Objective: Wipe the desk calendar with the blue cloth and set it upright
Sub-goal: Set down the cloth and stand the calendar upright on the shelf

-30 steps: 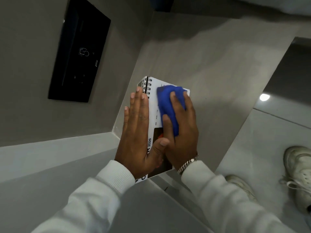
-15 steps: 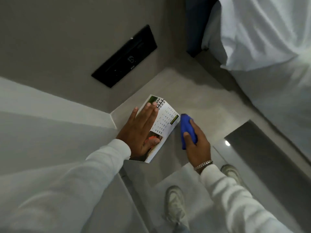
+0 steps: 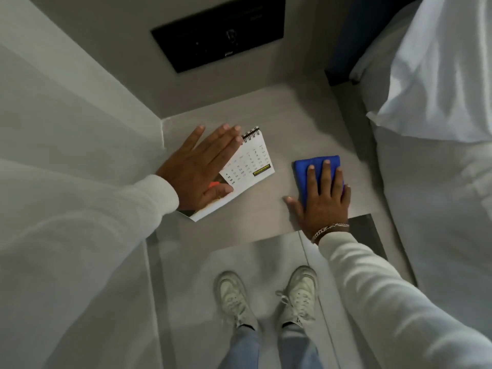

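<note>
A white spiral-bound desk calendar lies flat on the grey bedside table, its black rings at the far end. My left hand rests flat on its left half with fingers spread, covering much of the page. To the right, apart from the calendar, the folded blue cloth lies on the table under my right hand, whose fingers press flat on top of it.
A black panel is set in the wall behind the table. A bed with white sheets borders the table on the right. A grey wall stands at the left. My white shoes are on the floor below the table's front edge.
My right hand has carried the blue cloth off the calendar to the right and laid it flat on the table. My left hand stays pressed on the calendar. The camera has swung round.
</note>
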`<state>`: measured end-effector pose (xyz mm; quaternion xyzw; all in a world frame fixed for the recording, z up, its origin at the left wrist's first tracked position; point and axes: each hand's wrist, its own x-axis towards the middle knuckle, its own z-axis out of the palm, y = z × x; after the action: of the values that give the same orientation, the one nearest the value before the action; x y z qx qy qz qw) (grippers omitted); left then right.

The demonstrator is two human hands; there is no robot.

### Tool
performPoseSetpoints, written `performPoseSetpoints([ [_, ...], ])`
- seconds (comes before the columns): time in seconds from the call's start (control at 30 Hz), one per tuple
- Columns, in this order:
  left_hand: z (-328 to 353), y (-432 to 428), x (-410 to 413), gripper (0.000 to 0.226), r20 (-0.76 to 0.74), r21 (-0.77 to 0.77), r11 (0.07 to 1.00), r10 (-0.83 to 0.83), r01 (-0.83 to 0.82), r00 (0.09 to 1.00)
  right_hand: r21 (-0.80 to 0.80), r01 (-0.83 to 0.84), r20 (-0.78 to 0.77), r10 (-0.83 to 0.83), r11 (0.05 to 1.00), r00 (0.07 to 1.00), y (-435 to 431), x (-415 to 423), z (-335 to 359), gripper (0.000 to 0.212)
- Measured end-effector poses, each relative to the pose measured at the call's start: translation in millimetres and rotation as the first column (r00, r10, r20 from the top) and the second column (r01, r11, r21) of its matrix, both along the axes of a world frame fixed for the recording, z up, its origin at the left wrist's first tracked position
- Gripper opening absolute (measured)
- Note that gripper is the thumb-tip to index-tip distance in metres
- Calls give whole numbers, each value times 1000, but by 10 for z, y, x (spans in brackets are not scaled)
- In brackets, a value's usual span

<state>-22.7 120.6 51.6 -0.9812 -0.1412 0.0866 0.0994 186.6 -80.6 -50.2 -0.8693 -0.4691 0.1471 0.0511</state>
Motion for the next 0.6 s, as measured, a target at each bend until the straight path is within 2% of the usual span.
performPoseSetpoints([
  [0.13,15,-42,-7,86,37,-11,999,35,-35,999,-36,-16,33,18,999,999,-1,15,-71,90],
  [0.23,122,-171,-76,81,63,-81,989,130,-124,990,-129,-32,-36,28,991,999,52,61,81,90],
  [0.3,241,-306,-231,79,145,-185,954,266,-238,953,-182,-29,-109,9,983,994,115,103,275,86],
  [0.37,323,-458,-420,80,251,-334,859,478,-388,842,-162,1,-189,-32,987,981,210,153,495,78],
  [0.43,325,-632,-573,79,286,-506,670,725,-544,626,-15,62,-340,-63,998,938,355,175,729,69],
  [0.47,320,-713,-650,77,262,-604,526,840,-598,474,69,114,-432,-73,991,899,444,136,855,64],
  [0.5,319,-793,-750,74,198,-709,345,934,-614,297,134,148,-502,-61,980,862,547,45,988,59],
  [0.53,295,-859,-817,71,101,-800,160,986,-578,134,181,167,-551,-41,969,833,651,-37,1094,54],
  [0.6,227,-919,-833,66,-116,-899,-134,991,-416,-69,232,209,-635,-15,950,772,843,-136,1183,46],
])
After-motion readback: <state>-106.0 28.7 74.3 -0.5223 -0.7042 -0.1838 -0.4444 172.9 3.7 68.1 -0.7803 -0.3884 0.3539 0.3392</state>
